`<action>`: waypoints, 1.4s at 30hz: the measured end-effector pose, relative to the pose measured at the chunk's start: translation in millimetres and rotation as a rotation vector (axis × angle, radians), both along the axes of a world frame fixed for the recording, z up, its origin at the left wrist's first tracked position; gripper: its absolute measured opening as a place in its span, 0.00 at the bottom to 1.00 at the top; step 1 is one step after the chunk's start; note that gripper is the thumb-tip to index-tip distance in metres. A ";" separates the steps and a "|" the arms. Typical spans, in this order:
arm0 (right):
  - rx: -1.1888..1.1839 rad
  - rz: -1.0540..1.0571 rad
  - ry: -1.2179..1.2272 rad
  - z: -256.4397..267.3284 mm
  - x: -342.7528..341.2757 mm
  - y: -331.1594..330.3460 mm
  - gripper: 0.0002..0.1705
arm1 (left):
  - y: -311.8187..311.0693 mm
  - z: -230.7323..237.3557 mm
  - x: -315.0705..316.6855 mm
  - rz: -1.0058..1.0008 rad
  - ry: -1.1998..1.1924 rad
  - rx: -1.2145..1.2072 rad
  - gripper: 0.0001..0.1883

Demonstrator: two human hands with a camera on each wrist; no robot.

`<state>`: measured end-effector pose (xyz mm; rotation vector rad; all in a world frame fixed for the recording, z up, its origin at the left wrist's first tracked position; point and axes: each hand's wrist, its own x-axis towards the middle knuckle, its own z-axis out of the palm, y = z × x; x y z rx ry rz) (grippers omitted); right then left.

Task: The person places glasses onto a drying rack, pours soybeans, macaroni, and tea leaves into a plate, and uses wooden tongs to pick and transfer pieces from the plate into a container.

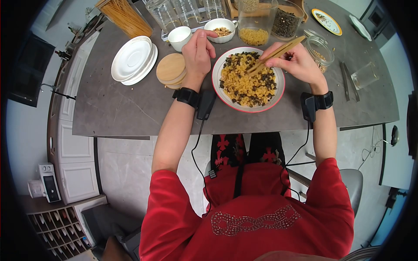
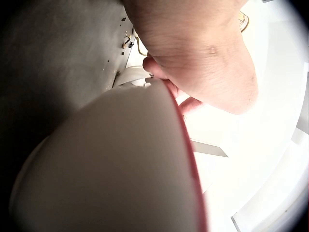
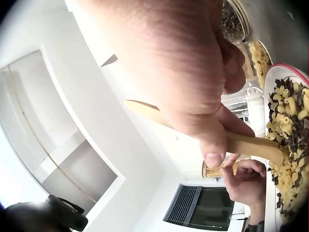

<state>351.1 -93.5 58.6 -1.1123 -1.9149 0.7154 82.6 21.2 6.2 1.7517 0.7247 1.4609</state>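
Observation:
A white bowl with a red rim [image 1: 214, 82] holds small yellow macaroni [image 1: 248, 82] mixed with dark dried flakes. My right hand [image 1: 298, 63] grips wooden tongs [image 1: 278, 52] between thumb and fingers, over the bowl's right side. In the right wrist view the tongs' rounded tip [image 3: 270, 152] touches the macaroni. Beside the bowl's upper left rim, my left hand [image 1: 198, 52] is raised with fingers loosely bent, holding nothing. Its index finger overlaps a white handled cup of mixed beans [image 1: 223, 25] in the head view. The left wrist view mostly shows the bowl's outer wall [image 2: 120, 159].
Left of the bowl are wooden coasters [image 1: 170, 67], stacked white saucers [image 1: 130, 58] and a white cup [image 1: 179, 38]. Behind it stand a glass container of macaroni [image 1: 254, 35] and a jar of dark flakes [image 1: 286, 24]. Metal tongs [image 1: 348, 82] and a glass [image 1: 365, 77] lie right.

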 end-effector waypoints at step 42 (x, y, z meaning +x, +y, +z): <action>-0.084 0.085 0.113 2.4 -0.9 -7.0 0.09 | -0.8 1.2 -0.4 0.018 0.023 -0.010 0.25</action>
